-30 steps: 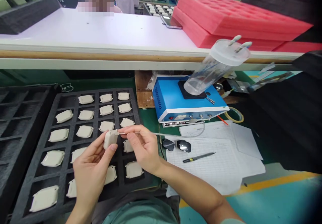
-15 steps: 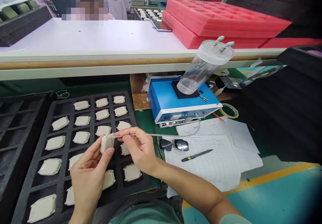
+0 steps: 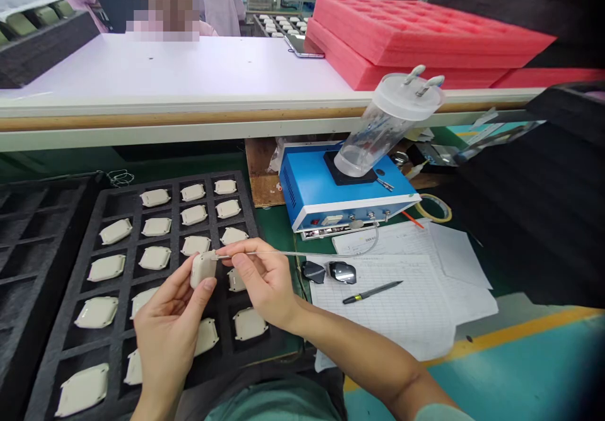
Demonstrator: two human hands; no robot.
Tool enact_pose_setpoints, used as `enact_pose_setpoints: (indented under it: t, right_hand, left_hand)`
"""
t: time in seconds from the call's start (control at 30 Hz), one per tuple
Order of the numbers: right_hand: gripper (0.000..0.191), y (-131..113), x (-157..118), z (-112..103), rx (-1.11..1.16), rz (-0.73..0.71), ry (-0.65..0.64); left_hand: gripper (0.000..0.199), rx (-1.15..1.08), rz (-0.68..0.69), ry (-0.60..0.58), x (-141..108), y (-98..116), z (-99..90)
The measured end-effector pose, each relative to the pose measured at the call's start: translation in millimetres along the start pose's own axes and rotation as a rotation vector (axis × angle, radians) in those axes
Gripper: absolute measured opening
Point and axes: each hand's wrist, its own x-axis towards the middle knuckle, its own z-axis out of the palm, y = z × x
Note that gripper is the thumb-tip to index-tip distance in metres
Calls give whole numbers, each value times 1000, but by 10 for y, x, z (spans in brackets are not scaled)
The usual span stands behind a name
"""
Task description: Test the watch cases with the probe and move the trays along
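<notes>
My left hand (image 3: 172,326) holds a small cream-coloured case (image 3: 203,269) between thumb and fingers, above a black foam tray (image 3: 111,320). Several similar cases lie in the tray's compartments. My right hand (image 3: 265,282) pinches a thin clear tube (image 3: 293,254), whose tip meets the upper right side of the held case. From there the tube runs right and curves up to the front of a blue box (image 3: 350,188). On that box a clear cylinder (image 3: 378,131) leans to the right.
Sunglasses (image 3: 343,272) and a pen (image 3: 372,292) lie on paper sheets (image 3: 406,326) at the right. Behind runs a white shelf (image 3: 198,74) bearing red foam trays (image 3: 425,36) and a phone (image 3: 304,46). Another black tray (image 3: 38,244) is at far left. People are beyond the shelf.
The whole view has shifted very slightly. Both hands keep the same hold on the case and the tube.
</notes>
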Motion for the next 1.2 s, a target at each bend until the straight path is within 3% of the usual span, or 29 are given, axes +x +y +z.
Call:
enact_pose_setpoints:
  t: [0.7,1.2]
  right_hand:
    - [27,11,-7,1,58,-2,0]
    - [33,8,-8,-3,29,14,-11]
  left_hand:
    - [47,-35,-11,-1,-2,23,4]
    - [49,-5,-11,2,1,28,12]
